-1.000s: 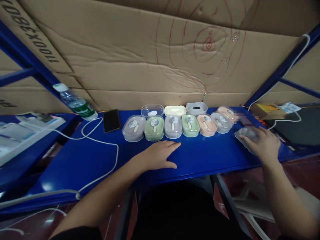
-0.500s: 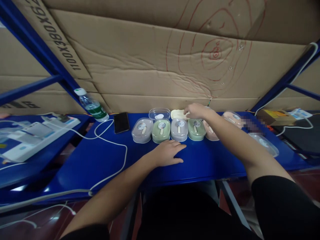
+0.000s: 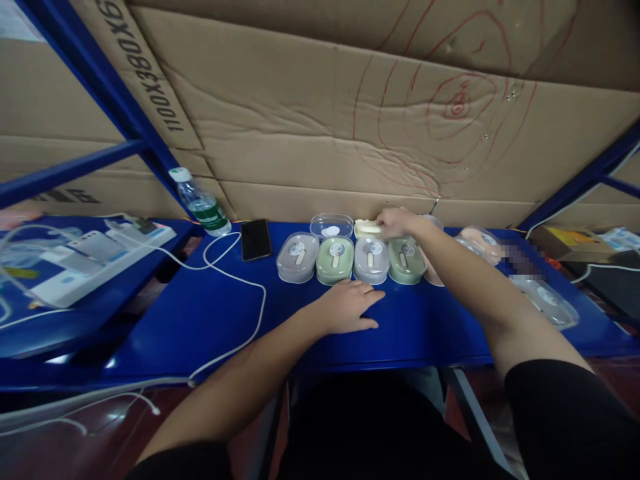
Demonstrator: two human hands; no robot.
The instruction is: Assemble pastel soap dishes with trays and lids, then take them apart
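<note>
In the head view, my left hand (image 3: 347, 307) rests on the blue table with its fingers apart, just in front of a row of lidded lunch boxes. A grey box (image 3: 290, 270), a green box (image 3: 327, 272), a second grey box (image 3: 364, 270) and a second green box (image 3: 400, 270) stand side by side under clear lids. My right hand (image 3: 397, 222) reaches behind the row, its fingers curled at the right end of a cream-coloured tray (image 3: 367, 229). Its fingertips are hard to make out. Left of the tray is a clear lid (image 3: 331, 221). My forearm partly hides a pink box (image 3: 434, 270).
More lidded boxes stand at the right, a pink one (image 3: 483, 243) and a pale one (image 3: 550, 303). At the left are a phone (image 3: 255, 240), a water bottle (image 3: 203, 207), a white cable (image 3: 263, 313) and a power strip (image 3: 107, 263). Cardboard (image 3: 280, 153) walls the back.
The view has shifted, so the table things sit further right. My right hand stays at the cream tray, its fingers slightly more bent over the end. My left hand still rests on the table.
</note>
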